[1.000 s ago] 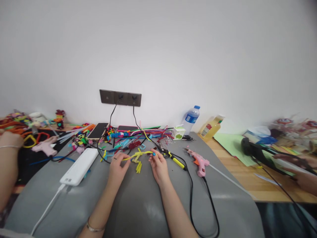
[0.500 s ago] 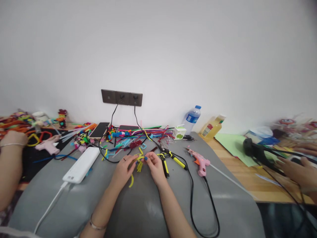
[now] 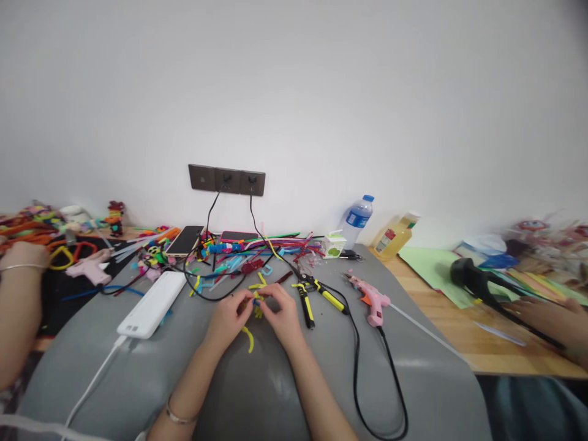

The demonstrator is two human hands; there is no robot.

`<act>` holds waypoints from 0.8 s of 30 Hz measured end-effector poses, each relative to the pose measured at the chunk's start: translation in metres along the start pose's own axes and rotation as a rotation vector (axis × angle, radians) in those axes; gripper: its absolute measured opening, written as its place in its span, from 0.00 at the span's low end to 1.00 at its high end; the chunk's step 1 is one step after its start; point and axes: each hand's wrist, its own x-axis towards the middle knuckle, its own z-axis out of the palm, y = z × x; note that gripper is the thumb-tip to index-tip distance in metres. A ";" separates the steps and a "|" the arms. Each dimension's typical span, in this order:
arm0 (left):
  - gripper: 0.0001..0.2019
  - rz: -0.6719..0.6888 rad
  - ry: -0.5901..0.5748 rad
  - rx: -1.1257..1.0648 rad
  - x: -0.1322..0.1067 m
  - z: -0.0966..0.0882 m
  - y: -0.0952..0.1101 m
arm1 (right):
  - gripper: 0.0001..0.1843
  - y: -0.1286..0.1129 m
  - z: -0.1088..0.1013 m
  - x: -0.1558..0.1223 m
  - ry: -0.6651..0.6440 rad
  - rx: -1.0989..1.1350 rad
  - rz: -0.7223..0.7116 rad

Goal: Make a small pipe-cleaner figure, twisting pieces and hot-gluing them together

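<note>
Yellow fuzzy stems (image 3: 249, 341): held between the two hands at the near middle of the gray surface (image 3: 427, 383); one curved end sticks out toward the near side, below the fingers.
Left hand (image 3: 229, 315): thumb and forefinger pinched narrow on the yellow work.
Right hand (image 3: 282, 313): also pinched narrow on it, fingertips close against the left ones; the exact grip is hidden from where I stand.
Step in hand: looks like bending or twisting one stem around another; I judge the join unfinished, since a loose end hangs free.
Next move: calls for one hand to steady the joint while the other wraps that loose end snugly. Too hard a pull could skew the shape.
Cutters (image 3: 309, 281): yellow-and-black handles spread, lying just right of the right hand; handy if an end needs trimming.
Glue gun (image 3: 374, 300): pink, farther right, lying on its side, glue stick trailing out of its back.
Loose stems (image 3: 294, 245): many colours, heaped along the far side.
Power bank (image 3: 151, 306): white, left of the left hand, well apart, cable plugged in.
</note>
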 end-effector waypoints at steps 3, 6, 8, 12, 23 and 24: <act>0.08 0.058 -0.041 -0.062 -0.001 0.000 -0.002 | 0.08 0.003 -0.001 0.000 -0.023 0.029 0.034; 0.10 0.114 -0.063 -0.021 -0.002 0.000 -0.007 | 0.05 0.010 -0.002 0.000 -0.017 0.043 0.068; 0.11 0.146 -0.084 0.047 -0.002 0.001 -0.011 | 0.04 0.014 -0.003 0.000 -0.012 0.040 0.073; 0.11 0.199 -0.120 0.163 -0.002 0.002 -0.016 | 0.07 0.018 -0.002 -0.002 -0.027 0.008 0.071; 0.09 0.156 -0.180 0.196 0.000 0.000 -0.006 | 0.07 0.020 -0.001 -0.003 0.132 -0.059 0.096; 0.09 0.136 -0.181 0.183 0.000 0.000 -0.005 | 0.08 0.021 -0.002 -0.003 0.179 -0.036 0.109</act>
